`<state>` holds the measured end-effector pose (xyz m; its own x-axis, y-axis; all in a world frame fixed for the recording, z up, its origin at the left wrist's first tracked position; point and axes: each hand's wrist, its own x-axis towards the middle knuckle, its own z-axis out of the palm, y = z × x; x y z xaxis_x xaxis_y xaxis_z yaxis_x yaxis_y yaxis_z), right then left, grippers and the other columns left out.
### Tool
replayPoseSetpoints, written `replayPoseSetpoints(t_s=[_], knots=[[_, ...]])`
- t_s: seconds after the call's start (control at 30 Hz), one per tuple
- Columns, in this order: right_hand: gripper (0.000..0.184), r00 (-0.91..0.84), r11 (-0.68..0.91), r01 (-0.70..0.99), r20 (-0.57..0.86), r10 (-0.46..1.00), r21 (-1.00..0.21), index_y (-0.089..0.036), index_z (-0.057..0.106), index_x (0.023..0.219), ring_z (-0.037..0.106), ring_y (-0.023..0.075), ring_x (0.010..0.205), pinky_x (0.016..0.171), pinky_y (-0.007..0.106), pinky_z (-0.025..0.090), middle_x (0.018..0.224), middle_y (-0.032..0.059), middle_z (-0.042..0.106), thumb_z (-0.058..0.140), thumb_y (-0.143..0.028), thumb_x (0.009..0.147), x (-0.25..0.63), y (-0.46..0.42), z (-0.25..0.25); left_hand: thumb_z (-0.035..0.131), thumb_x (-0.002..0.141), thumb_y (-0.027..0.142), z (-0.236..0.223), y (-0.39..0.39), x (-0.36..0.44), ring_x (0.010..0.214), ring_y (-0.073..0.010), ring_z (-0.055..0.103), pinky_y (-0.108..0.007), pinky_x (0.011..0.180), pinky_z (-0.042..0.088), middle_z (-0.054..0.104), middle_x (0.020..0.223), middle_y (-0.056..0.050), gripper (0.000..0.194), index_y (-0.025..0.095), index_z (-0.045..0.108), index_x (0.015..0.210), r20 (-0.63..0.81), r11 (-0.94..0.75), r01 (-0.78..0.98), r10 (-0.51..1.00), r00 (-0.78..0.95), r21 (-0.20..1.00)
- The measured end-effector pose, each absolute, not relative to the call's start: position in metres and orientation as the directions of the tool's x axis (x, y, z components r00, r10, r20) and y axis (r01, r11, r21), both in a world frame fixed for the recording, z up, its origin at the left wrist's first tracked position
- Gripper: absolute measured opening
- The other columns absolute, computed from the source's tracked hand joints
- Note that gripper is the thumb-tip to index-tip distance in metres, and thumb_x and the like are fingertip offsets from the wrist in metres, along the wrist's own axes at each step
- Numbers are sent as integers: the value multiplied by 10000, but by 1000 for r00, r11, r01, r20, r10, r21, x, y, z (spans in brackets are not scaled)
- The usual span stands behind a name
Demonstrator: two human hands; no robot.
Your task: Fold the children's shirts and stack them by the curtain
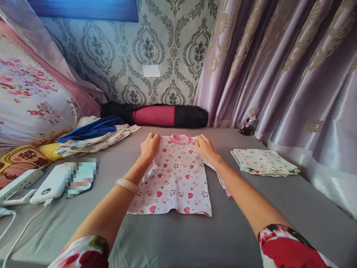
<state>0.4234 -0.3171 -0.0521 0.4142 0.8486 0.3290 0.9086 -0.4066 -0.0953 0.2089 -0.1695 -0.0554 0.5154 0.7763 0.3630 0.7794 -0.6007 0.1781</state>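
Currently, shirt (175,178) flat on bed (181,242); collar (180,139) at far end, hem (192,212) toward person. Left hand (150,146) at one shoulder, right hand (205,147) at other, neither nearer. Fingers (155,138) curled on both, pinching shoulder cloth. From fingers, shirt runs back toward person; sleeve (222,181) beside right forearm (245,193). Folded stack (262,162) well apart, to right.

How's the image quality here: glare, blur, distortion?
Head view: bright sheen on the curtain; head view: coarse pixel blocks over the apparent phone; head view: edges look stretched, while shirt, left hand and right hand look fairly sharp.
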Motion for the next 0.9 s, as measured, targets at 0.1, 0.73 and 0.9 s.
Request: replayPoseSetpoints(t_s=[0.1, 0.73, 0.9], knots=[[336, 407, -409, 910, 317, 857, -62, -208, 593, 1139, 615, 216, 981, 742, 296, 396, 1170, 94, 628, 281, -268, 1031, 428, -310, -68, 271, 1031, 409, -69, -163, 214, 980, -200, 606, -256, 652, 413, 570, 1108, -60, 387, 267, 604, 1168, 343, -592, 792, 782, 520, 148], [335, 375, -382, 924, 182, 909, 0, -193, 585, 1137, 598, 236, 1072, 795, 319, 438, 1173, 115, 618, 273, -233, 1022, 463, -234, -113, 281, 1023, 293, -114, -73, 240, 1056, -235, 590, -304, 706, 470, 541, 1155, -102, 343, 246, 583, 1179, 192, -691, 720, 700, 688, -64], [343, 359, -362, 932, 159, 920, -11, -185, 599, 1124, 606, 241, 1065, 812, 331, 441, 1156, 120, 627, 277, -240, 1021, 478, -219, -120, 285, 1014, 258, -116, -55, 254, 1059, -236, 590, -330, 772, 486, 534, 1161, -114, 343, 241, 592, 1167, 152, -712, 699, 685, 712, -69]])
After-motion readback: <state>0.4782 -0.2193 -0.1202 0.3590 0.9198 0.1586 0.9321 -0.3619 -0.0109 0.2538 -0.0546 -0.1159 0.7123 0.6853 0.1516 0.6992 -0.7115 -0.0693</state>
